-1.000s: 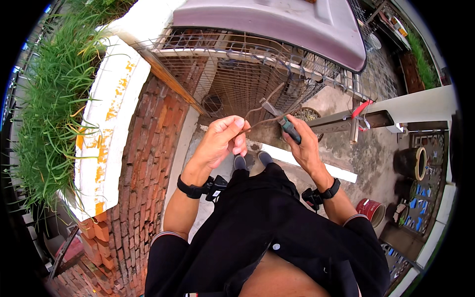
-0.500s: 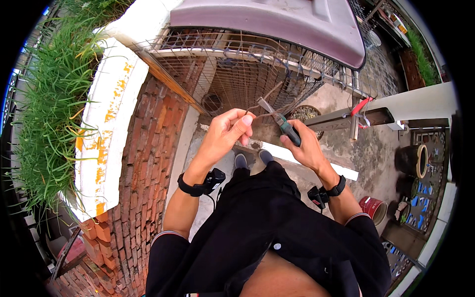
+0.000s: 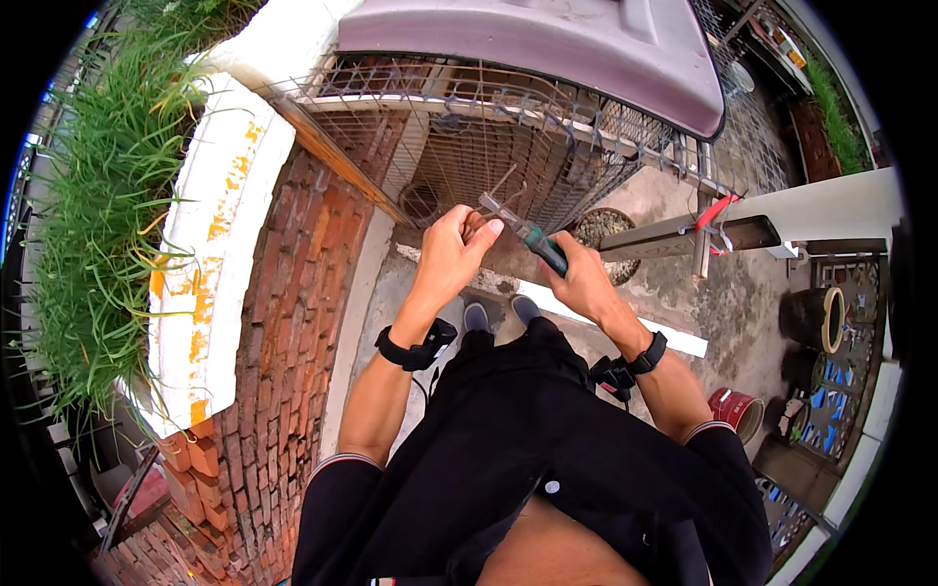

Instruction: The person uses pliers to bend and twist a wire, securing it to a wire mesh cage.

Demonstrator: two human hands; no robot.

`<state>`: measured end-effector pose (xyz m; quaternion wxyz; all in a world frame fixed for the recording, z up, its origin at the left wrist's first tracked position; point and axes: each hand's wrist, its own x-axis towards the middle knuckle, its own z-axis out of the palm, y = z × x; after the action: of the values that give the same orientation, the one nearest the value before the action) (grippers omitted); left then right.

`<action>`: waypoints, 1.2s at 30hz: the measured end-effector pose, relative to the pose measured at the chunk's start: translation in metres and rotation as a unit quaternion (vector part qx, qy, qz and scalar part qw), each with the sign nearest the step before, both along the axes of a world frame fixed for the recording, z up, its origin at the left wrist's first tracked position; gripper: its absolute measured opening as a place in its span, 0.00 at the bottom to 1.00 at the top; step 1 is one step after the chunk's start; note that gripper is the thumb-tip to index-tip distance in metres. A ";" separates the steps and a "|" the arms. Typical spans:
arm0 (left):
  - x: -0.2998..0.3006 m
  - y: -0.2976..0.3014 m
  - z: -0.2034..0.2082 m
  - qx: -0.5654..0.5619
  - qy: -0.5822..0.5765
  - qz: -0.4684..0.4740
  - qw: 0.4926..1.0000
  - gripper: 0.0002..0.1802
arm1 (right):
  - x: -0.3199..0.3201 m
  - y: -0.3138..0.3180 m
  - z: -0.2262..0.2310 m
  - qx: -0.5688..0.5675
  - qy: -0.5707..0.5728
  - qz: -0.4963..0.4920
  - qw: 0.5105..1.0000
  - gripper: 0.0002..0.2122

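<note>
Clothes [image 3: 547,420], black, cover me, one pale button showing. Black straps [image 3: 645,357] circle both my wrists, each carrying a small dark box [image 3: 445,334]. My left hand [image 3: 451,259] is raised in front of me, thumb and fingers pinched together on a thin brown wire [image 3: 502,182]. My right hand [image 3: 586,283] grips the pliers [image 3: 544,248] by their green and black handles; their head slants up and left to the wire, just beside my left fingertips. Whether the jaws bite it, I cannot tell. The wire's end sticks up past that head.

Below my hands, my grey shoes [image 3: 476,317] stand on the floor [image 3: 728,322], and a white strip [image 3: 625,320] runs off from near them to the right. On my left is a brick wall [image 3: 283,332] bearing a white ledge [image 3: 210,264] patched with orange, grass [image 3: 107,215] along its outer side. Beyond my hands stands a mesh cage [image 3: 489,146], a lilac tub [image 3: 547,44] over its top. Right of the cage sits a round pot [image 3: 608,230]; farther right, a red tie [image 3: 716,211] hangs by a pale beam [image 3: 831,208].
</note>
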<state>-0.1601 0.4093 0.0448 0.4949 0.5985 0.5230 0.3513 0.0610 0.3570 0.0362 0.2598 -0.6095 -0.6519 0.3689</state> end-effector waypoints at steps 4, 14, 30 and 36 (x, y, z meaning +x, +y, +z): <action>-0.002 0.003 -0.004 0.001 0.034 0.017 0.999 0.20 | -0.008 0.004 -0.024 0.063 0.006 -0.018 0.998 0.11; 0.005 -0.006 -0.012 -0.028 -0.050 -0.026 0.998 0.18 | 0.017 0.014 -0.025 0.001 0.032 0.035 0.999 0.13; -0.037 0.007 -0.008 -0.205 -0.317 -0.048 0.925 0.20 | 0.021 -0.006 0.009 0.014 0.028 0.023 0.999 0.21; -0.048 0.004 -0.030 -0.212 -0.253 -0.031 0.943 0.19 | 0.049 0.031 0.074 0.122 -0.041 -0.244 0.961 0.21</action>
<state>-0.2079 0.4135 0.0153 0.7368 0.3869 0.4240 0.3573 0.1097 0.3880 0.1105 0.3875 -0.7282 -0.5337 0.1864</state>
